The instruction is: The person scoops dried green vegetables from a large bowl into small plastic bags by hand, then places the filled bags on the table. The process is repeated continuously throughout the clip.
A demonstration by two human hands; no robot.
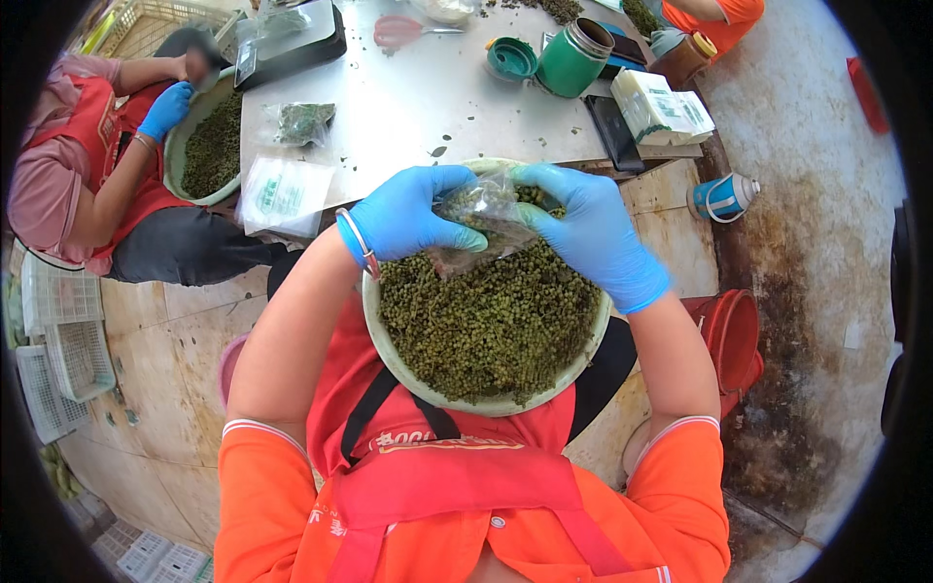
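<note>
A basin [375, 335] heaped with small green peppercorn clusters [486, 325] rests on my lap. Above its far side I hold a clear plastic bag [491, 216] with some green clusters inside. My left hand [413, 216], in a blue glove, pinches the bag's left side between thumb and fingers. My right hand [588, 228], gloved the same way, grips the bag's right edge near its top. Both hands are closed on the bag, over the clusters.
On the metal table [389, 87] lie a filled bag [303, 123], a stack of flat bags [282, 194], red scissors [403, 31], a scale [289, 44], a green flask [575, 58] and white packs [659, 107]. A co-worker [97, 165] sits left with another basin [175, 160]. Red buckets [729, 335] stand right.
</note>
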